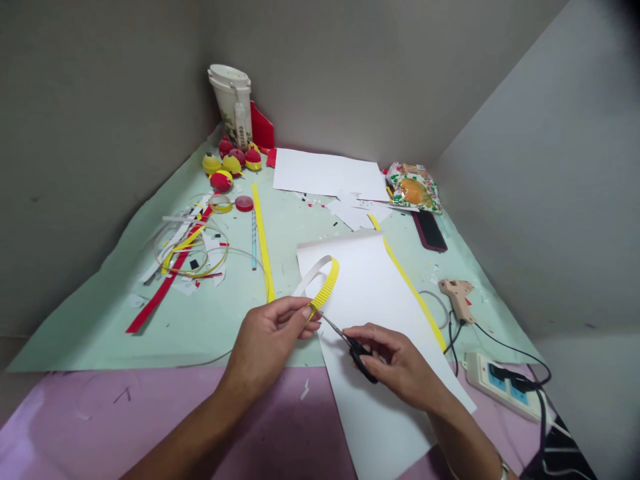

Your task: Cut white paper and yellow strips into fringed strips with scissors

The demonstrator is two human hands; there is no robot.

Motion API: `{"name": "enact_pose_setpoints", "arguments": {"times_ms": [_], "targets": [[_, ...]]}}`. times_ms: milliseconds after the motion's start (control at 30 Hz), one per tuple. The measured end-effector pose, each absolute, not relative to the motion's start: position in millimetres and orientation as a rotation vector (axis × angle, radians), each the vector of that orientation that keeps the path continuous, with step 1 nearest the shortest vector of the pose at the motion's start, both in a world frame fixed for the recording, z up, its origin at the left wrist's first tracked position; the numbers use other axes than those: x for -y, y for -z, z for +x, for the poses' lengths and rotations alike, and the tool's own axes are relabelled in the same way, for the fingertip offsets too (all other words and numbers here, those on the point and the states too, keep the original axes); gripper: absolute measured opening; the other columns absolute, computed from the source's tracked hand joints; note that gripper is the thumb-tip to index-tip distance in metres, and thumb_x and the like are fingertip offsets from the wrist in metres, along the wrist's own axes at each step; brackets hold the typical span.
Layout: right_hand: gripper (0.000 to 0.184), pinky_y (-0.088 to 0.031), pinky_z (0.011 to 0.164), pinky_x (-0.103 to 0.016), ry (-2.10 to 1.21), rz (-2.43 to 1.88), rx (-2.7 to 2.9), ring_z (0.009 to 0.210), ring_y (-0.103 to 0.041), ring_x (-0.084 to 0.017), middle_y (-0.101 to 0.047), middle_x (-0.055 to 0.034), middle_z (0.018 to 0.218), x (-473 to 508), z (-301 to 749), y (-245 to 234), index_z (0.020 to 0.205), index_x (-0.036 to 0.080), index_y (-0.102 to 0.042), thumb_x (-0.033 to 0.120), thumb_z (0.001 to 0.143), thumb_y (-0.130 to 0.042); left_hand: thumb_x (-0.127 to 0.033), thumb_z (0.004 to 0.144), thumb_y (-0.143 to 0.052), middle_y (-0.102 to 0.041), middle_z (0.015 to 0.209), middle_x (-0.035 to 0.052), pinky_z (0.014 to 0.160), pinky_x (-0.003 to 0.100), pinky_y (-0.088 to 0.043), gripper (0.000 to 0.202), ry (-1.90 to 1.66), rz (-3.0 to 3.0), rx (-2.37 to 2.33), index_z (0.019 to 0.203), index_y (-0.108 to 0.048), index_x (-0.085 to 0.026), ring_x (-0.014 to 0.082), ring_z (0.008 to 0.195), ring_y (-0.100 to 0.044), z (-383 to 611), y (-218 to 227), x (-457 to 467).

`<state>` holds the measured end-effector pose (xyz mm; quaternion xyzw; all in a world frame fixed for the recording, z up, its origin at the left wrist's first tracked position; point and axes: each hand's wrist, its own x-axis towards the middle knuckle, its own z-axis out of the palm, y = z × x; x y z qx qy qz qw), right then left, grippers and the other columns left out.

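Observation:
My left hand (273,337) pinches a yellow corrugated paper strip (327,283) that curls up in a loop and shows its white back. Black-handled scissors (361,357) are in my right hand (395,360), fingers closed round the handles. Their blades reach the strip right by my left fingertips; whether they are parted I cannot tell. Beneath both hands lies a large white paper sheet (360,293). A long flat yellow strip (263,243) rests to the left, and another yellow strip (417,300) runs along the sheet's right side.
Paper scraps and a red strip (165,293) lie at left, near red-yellow balls (221,180) and a cup (233,100). At right are a phone (430,231), a glue gun (457,297), a power strip (505,387) with cords, and a food packet (415,190).

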<state>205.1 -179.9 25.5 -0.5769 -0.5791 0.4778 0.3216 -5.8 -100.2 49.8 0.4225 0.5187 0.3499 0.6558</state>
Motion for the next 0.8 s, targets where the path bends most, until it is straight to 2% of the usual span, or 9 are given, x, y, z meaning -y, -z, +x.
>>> {"name": "enact_pose_setpoints", "arguments": {"times_ms": [133, 300, 533, 633, 800], "targets": [[0.032, -0.049, 0.073, -0.031, -1.457, -1.444, 1.327, 0.082, -0.060, -0.018, -0.068, -0.0064, 0.096, 181, 203, -24, 0.115, 0.021, -0.070, 0.027, 0.084, -0.066, -0.033, 0.073, -0.072, -0.078, 0.077, 0.0069, 0.071, 0.033, -0.057, 0.022, -0.793, 0.978, -1.177, 0.086, -0.072, -0.015, 0.0217, 0.074, -0.073, -6, -49, 101], [0.031, -0.048, 0.072, -0.029, -1.470, -1.445, 1.273, 0.081, -0.060, -0.016, -0.068, -0.0053, 0.093, 181, 200, -24, 0.113, 0.021, -0.072, 0.030, 0.083, -0.071, -0.032, 0.073, -0.071, -0.077, 0.075, 0.0062, 0.069, 0.032, -0.057, 0.021, -0.803, 0.996, -1.181, 0.085, -0.072, -0.015, 0.0208, 0.072, -0.073, -7, -49, 102], [0.045, -0.042, 0.051, -0.022, -1.801, -1.179, 0.931, 0.052, -0.051, -0.008, -0.068, -0.0020, 0.076, 180, 202, -13, 0.109, 0.018, -0.071, 0.040, 0.072, -0.083, -0.033, 0.074, -0.072, -0.077, 0.075, 0.0055, 0.069, 0.029, -0.056, 0.022, -0.808, 0.998, -1.146, 0.087, -0.070, -0.016, 0.0195, 0.071, -0.072, -6, -52, 103], [0.048, -0.038, 0.047, -0.020, -1.914, -1.062, 0.792, 0.047, -0.051, -0.006, -0.069, -0.0019, 0.074, 179, 200, -10, 0.105, 0.017, -0.071, 0.039, 0.066, -0.088, -0.034, 0.074, -0.073, -0.076, 0.075, 0.0040, 0.069, 0.028, -0.055, 0.021, -0.811, 1.008, -1.093, 0.087, -0.071, -0.017, 0.0184, 0.070, -0.071, -7, -53, 103], [0.052, -0.027, 0.040, -0.017, -1.992, -0.987, 0.649, 0.041, -0.045, -0.004, -0.068, -0.0021, 0.069, 179, 195, -11, 0.101, 0.015, -0.070, 0.046, 0.063, -0.089, -0.033, 0.075, -0.071, -0.075, 0.073, 0.0034, 0.067, 0.028, -0.054, 0.017, -0.800, 1.069, -1.157, 0.083, -0.072, -0.018, 0.0188, 0.068, -0.070, -9, -53, 103]]}}
